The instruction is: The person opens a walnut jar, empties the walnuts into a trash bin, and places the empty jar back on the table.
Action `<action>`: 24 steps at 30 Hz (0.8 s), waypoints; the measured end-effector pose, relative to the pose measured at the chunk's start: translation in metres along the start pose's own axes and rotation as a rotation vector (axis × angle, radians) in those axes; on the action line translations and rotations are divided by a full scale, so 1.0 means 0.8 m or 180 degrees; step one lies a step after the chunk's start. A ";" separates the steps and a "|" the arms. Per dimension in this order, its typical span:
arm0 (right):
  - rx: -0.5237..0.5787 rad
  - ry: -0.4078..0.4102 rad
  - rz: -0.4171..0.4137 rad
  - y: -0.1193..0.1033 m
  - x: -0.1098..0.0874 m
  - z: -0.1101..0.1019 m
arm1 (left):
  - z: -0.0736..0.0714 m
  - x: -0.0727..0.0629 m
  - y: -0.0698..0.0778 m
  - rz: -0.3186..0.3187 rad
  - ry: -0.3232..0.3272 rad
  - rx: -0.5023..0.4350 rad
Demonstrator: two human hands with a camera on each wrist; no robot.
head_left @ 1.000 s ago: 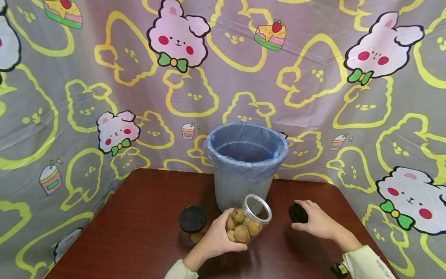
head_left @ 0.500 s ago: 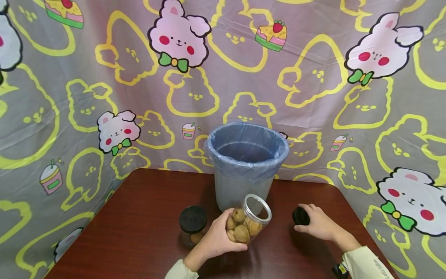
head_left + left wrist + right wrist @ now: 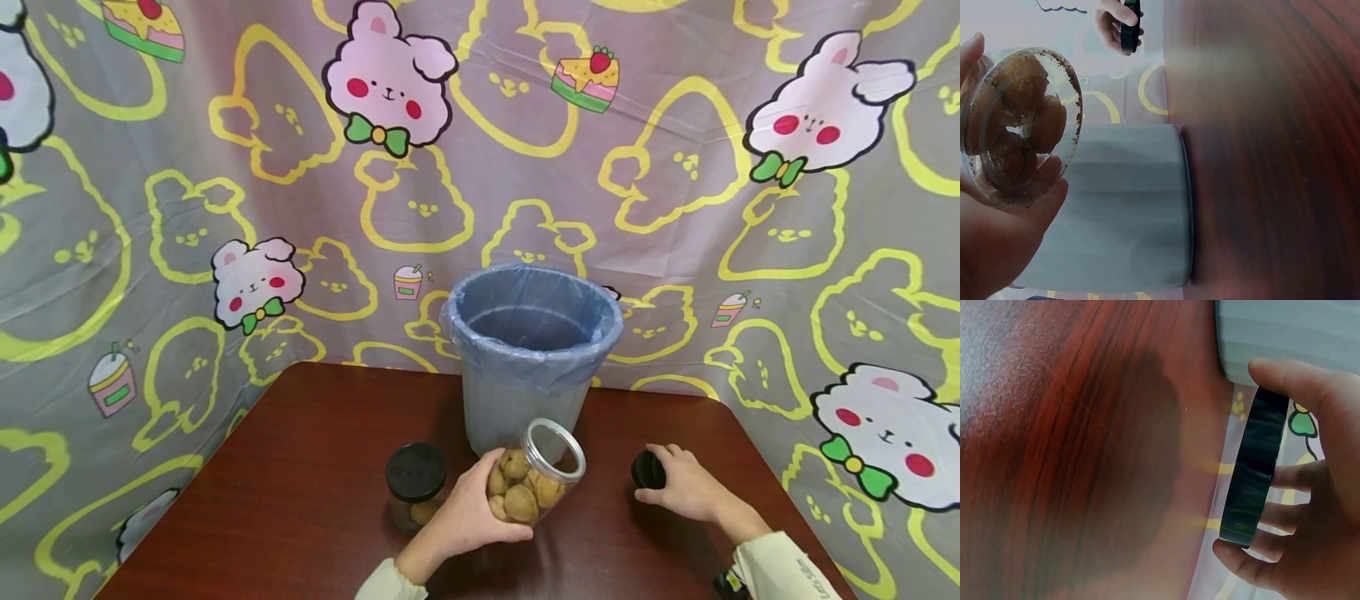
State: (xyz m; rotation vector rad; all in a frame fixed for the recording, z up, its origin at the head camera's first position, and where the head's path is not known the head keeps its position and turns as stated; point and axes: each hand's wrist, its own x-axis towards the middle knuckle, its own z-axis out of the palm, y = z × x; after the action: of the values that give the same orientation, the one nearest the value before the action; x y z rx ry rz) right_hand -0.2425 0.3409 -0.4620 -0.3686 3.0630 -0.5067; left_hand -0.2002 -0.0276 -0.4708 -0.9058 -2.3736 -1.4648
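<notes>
My left hand (image 3: 474,507) grips a clear jar (image 3: 557,454) with a silvery rim, tilted to the right and lidless. Brown, round walnuts (image 3: 521,502) fill its lower part. In the left wrist view the jar's bottom (image 3: 1022,125) faces the camera, with brown crumbs along its edge. To the right, my right hand (image 3: 688,483) holds a black jar lid (image 3: 648,471) by its edge. The right wrist view shows that lid (image 3: 1254,469) side-on, thumb at one end and fingers around the other, raised over the table.
Behind the jar stands a grey bin (image 3: 517,408) lined with a blue plastic bag (image 3: 536,358). A second jar with a black lid (image 3: 416,472) stands left of my left hand, something brown inside. The brown table (image 3: 315,467) meets a patterned curtain (image 3: 420,200).
My right hand has moved slightly right and down with the black lid, away from the jar. The left hand and the tilted jar have stayed almost still.
</notes>
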 end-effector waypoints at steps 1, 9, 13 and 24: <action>-0.0009 0.0010 0.0005 0.001 0.000 0.001 | 0.000 0.000 0.000 0.0003 0.0000 0.0006; -0.0068 0.0002 0.0104 0.012 0.002 0.007 | 0.000 0.000 -0.001 0.0027 0.0002 0.0024; -0.0085 -0.0004 0.0143 0.017 0.002 0.008 | 0.001 0.000 -0.001 0.0020 0.0003 0.0018; -0.0172 -0.0018 0.0174 0.026 0.003 0.015 | 0.001 0.000 0.002 0.0064 -0.0006 -0.0018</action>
State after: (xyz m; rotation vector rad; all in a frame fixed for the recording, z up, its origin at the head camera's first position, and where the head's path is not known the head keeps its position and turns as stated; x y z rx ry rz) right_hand -0.2487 0.3558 -0.4803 -0.2860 3.0765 -0.4210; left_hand -0.1993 -0.0262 -0.4700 -0.9301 -2.3560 -1.4647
